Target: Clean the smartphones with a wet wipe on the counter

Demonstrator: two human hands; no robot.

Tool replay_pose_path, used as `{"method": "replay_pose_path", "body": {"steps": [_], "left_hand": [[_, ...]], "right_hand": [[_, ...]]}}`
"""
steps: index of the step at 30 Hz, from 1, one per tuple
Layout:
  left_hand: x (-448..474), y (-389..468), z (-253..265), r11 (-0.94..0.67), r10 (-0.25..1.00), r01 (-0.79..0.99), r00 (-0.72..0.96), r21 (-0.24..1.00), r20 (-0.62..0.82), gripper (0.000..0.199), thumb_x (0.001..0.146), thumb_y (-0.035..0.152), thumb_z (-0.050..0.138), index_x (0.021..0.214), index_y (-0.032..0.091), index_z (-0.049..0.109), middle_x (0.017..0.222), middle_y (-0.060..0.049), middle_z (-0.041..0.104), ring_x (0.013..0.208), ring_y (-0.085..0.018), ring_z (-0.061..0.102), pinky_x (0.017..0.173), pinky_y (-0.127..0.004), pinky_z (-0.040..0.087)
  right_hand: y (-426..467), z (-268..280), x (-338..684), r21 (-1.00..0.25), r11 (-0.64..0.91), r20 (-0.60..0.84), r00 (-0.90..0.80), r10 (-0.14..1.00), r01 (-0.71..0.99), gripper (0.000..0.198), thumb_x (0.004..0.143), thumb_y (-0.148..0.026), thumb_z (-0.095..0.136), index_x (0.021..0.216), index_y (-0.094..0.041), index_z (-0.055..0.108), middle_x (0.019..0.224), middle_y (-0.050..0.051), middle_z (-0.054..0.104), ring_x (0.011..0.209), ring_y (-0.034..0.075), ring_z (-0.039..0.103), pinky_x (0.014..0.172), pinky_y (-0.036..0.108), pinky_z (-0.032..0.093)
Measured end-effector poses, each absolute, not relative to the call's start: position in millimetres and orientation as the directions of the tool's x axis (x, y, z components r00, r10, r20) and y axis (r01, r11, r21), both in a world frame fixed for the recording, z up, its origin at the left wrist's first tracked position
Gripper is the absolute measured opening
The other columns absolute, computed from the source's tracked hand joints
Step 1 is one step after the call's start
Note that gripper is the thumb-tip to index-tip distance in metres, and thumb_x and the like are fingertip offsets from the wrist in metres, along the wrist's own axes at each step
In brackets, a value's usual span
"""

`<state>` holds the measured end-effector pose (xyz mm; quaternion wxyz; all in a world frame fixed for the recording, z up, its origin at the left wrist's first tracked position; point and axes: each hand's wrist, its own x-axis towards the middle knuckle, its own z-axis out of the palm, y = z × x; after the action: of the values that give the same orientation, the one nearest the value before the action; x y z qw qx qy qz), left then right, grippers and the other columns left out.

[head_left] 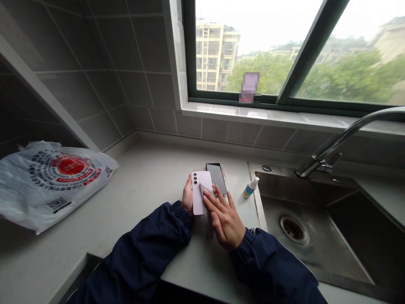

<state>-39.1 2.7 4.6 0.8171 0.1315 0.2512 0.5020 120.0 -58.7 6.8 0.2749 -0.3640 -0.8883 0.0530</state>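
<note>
A pale lilac smartphone (pixel 198 198) is in my left hand (pixel 187 196), back side up, its column of camera lenses at the top left. My left fingers close around its left edge, and some of them are hidden beneath it. Over the phone's right part lies a grey cloth (pixel 207 221), which hangs down past its lower edge. My right hand (pixel 225 221) presses this cloth against the phone's back with its fingers stretched out. Just behind, a dark-screened phone (pixel 217 177) lies on the counter. To the right stands a small white-capped spray bottle (pixel 251 188) with a blue and yellow label.
A steel sink (pixel 311 249) with a chrome faucet (pixel 329 145) is set into the counter (pixel 152 169) on the right. On the left lies a printed white plastic bag (pixel 57 181). Behind are a tiled wall (pixel 215 128) and a window (pixel 268 50).
</note>
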Motion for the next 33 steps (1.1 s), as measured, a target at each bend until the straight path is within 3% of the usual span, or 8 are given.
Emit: {"method": "replay_pose_path", "body": {"steps": [5,11,14,19,25,30,33], "left_hand": [[-37.0,3.2,3.6,0.461,0.883,-0.770,0.348,0.440,-0.316,0.076,0.092,0.066,0.028,0.107,0.003,0.067,0.090,-0.021,0.073,0.093,-0.032,0.069,0.090,-0.042,0.051],[-27.8,-2.4,6.4,0.465,0.872,-0.779,0.321,0.421,-0.369,0.068,0.094,0.060,0.035,0.117,0.004,0.063,0.099,-0.019,0.073,0.101,-0.030,0.068,0.098,-0.041,0.048],[-22.4,-7.6,8.9,0.437,0.889,-0.802,0.317,0.407,-0.330,0.062,0.096,0.056,0.037,0.124,0.006,0.061,0.107,-0.017,0.072,0.109,-0.028,0.066,0.104,-0.039,0.043],[-18.5,-12.0,10.4,0.525,0.851,-0.772,0.481,0.358,-0.209,0.067,0.096,0.057,0.036,0.133,0.005,0.055,0.117,-0.018,0.069,0.121,-0.029,0.060,0.112,-0.037,0.035],[-19.4,-9.3,0.4,0.589,0.802,-0.730,0.582,0.346,-0.136,0.065,0.096,0.055,0.038,0.138,0.007,0.051,0.122,-0.016,0.068,0.125,-0.028,0.057,0.114,-0.036,0.030],[-21.0,-10.7,-2.1,0.648,0.748,-0.673,0.650,0.356,-0.135,0.063,0.095,0.057,0.040,0.134,0.011,0.056,0.117,-0.015,0.071,0.118,-0.030,0.062,0.108,-0.039,0.037],[-23.8,-11.9,0.6,0.685,0.713,-0.618,0.679,0.385,-0.178,0.066,0.094,0.060,0.039,0.133,0.010,0.056,0.110,-0.016,0.072,0.109,-0.032,0.066,0.102,-0.043,0.043]], "right_hand": [[-56.8,1.0,117.7,-0.273,0.708,0.449,-0.565,0.692,0.651,0.051,0.100,-0.023,0.033,0.151,-0.021,0.035,0.157,0.004,0.034,0.151,0.029,0.011,0.119,0.060,0.015],[-54.0,-4.3,115.1,-0.221,0.628,0.410,-0.513,0.754,0.746,0.054,0.102,-0.036,0.035,0.153,-0.018,0.031,0.159,0.006,0.027,0.150,0.036,0.009,0.114,0.070,0.014],[-53.4,-4.2,114.5,-0.214,0.591,0.421,-0.473,0.774,0.778,0.057,0.102,-0.038,0.036,0.155,-0.019,0.026,0.160,0.007,0.025,0.150,0.037,0.008,0.113,0.071,0.015],[-53.5,0.0,115.7,-0.231,0.554,0.464,-0.410,0.785,0.800,0.059,0.102,-0.038,0.032,0.157,-0.021,0.016,0.161,0.007,0.023,0.151,0.036,0.006,0.113,0.070,0.015],[-50.4,-0.6,121.1,-0.339,0.516,0.510,-0.307,0.803,0.787,0.059,0.103,-0.040,0.029,0.157,-0.023,0.012,0.162,0.008,0.021,0.151,0.034,0.008,0.113,0.069,0.019],[-48.2,-3.0,122.8,-0.456,0.521,0.545,-0.236,0.804,0.722,0.056,0.103,-0.039,0.030,0.156,-0.024,0.019,0.161,0.009,0.024,0.150,0.034,0.014,0.113,0.066,0.023],[-47.6,-1.8,124.1,-0.530,0.532,0.569,-0.187,0.800,0.660,0.052,0.102,-0.034,0.034,0.154,-0.024,0.030,0.157,0.009,0.034,0.148,0.033,0.022,0.114,0.062,0.027]]}}
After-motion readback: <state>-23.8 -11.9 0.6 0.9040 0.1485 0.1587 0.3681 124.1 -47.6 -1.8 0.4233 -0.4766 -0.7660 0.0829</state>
